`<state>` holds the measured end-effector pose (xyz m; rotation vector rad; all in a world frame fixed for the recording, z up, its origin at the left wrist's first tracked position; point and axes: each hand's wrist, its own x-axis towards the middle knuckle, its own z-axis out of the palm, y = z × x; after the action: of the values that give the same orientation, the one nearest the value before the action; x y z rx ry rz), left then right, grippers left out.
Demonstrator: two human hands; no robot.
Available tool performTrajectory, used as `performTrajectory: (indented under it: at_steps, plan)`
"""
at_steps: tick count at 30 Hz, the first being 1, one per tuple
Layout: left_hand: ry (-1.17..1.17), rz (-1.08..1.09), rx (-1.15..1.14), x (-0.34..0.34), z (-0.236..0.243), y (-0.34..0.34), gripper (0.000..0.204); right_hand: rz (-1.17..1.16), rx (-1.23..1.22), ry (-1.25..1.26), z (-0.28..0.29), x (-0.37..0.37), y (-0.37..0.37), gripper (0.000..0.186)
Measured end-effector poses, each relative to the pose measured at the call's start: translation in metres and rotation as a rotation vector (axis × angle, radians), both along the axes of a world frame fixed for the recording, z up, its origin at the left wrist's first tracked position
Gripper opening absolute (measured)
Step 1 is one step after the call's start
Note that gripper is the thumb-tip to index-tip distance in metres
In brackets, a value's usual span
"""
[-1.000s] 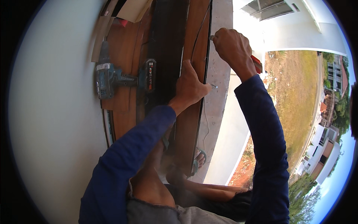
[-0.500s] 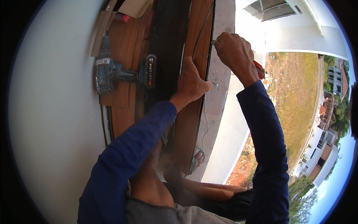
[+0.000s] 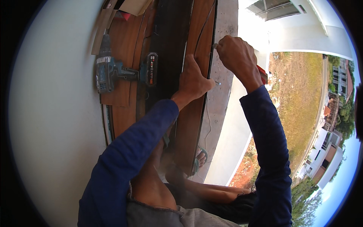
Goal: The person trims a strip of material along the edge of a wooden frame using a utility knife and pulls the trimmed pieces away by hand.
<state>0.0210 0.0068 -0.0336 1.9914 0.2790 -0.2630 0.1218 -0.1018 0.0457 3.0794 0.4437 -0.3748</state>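
Observation:
A long brown wooden board (image 3: 191, 128) with a dark edge lies along the ledge in front of me. My left hand (image 3: 193, 81) presses on it, thumb stretched toward its right edge and forefinger pointing away from me. A thin dark cord (image 3: 201, 32) trails down the board to that forefinger. Beyond it, my right hand (image 3: 239, 55) is closed round a red-bodied tool (image 3: 262, 75). Its short grey tip touches or nearly touches the board's right edge; my fist hides the rest, so I cannot tell its kind. A small screw or nail (image 3: 218, 83) lies by my left thumb.
A teal cordless drill (image 3: 107, 73) rests on brown boards beside the white wall (image 3: 53, 113). Cardboard (image 3: 136, 5) lies at the far left. The grey concrete ledge (image 3: 223, 98) borders a drop to dry grass (image 3: 298, 98). A sandalled foot (image 3: 200, 159) stands near the ledge.
My right hand has come slightly nearer to me along the board's edge with the red-bodied tool. My left hand stays on the board. The whole view has shifted a little.

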Motion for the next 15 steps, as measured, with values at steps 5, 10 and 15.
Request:
performTrajectory:
  at_steps: [5, 10, 15]
  plan:
    - [-0.025, 0.010, 0.014, -0.001, -0.002, -0.001, 0.085, 0.002, 0.015, 0.013, -0.001, -0.002, -0.002, 0.030]
    - [-0.033, 0.013, 0.021, 0.000, -0.004, -0.001, 0.085, 0.018, -0.003, -0.001, -0.001, -0.005, -0.003, 0.030]
    - [-0.005, 0.008, 0.011, 0.001, -0.002, -0.002, 0.085, -0.010, 0.011, 0.021, -0.004, -0.010, -0.005, 0.031]
